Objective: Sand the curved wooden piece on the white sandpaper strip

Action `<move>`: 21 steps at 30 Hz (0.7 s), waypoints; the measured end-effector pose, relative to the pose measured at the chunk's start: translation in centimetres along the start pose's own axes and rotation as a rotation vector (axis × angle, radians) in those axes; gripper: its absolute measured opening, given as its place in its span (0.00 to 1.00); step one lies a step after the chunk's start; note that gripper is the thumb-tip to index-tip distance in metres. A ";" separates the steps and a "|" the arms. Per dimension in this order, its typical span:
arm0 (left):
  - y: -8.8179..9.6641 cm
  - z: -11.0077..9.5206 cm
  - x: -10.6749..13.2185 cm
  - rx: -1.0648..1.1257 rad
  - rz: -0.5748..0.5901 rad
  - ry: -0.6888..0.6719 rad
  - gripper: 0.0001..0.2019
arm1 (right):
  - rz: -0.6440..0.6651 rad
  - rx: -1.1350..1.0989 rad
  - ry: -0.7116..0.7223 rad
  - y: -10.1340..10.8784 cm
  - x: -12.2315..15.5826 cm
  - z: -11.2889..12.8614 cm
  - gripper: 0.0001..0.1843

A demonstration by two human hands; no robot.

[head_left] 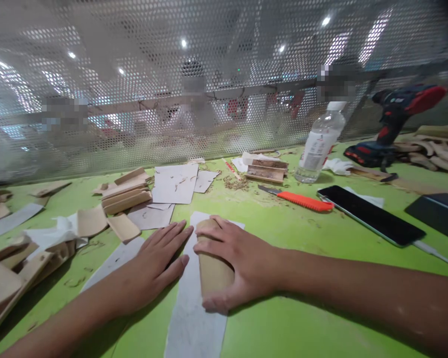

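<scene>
My right hand is wrapped over a curved piece of bamboo, its fingers at the far end and the thumb at the near end. Beneath that piece lies a long strip of whitish paper, possibly sandpaper, running toward me on the green table. To the left, my left hand lies flat, fingers stretched out and holding nothing. Its fingertips rest at the strip's left edge, and another pale sheet shows partly under the hand.
Bamboo pieces and pale sheets lie at the left. Beyond my right hand are an orange utility knife, a water bottle, a phone with a cable and a cordless drill. A perforated screen stands behind.
</scene>
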State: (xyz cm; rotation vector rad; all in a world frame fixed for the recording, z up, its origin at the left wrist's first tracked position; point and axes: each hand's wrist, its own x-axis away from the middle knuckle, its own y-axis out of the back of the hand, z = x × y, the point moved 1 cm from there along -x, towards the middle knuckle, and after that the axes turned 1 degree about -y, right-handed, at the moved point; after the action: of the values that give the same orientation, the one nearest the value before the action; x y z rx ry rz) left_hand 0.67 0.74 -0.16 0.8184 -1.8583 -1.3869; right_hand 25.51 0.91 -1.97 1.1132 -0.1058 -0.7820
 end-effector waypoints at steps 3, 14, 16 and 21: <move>0.0 -0.1 0.0 -0.008 0.007 -0.003 0.33 | 0.006 0.003 0.004 0.1 0.0 0.0 0.48; -0.4 -0.2 -0.2 0.005 -0.004 -0.002 0.33 | 0.024 0.017 -0.011 0.2 0.1 0.1 0.49; -0.3 -0.2 -0.1 0.006 -0.012 -0.004 0.33 | 0.017 0.017 -0.008 0.1 0.1 0.1 0.49; -0.4 -0.2 0.0 -0.007 -0.041 -0.026 0.33 | 0.022 0.016 0.001 0.2 0.1 0.1 0.49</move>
State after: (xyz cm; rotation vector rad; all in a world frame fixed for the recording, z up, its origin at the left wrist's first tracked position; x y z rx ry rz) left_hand 0.87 0.49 -0.48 0.8427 -1.8646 -1.4354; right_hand 25.61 0.80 -1.74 1.1261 -0.1233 -0.7617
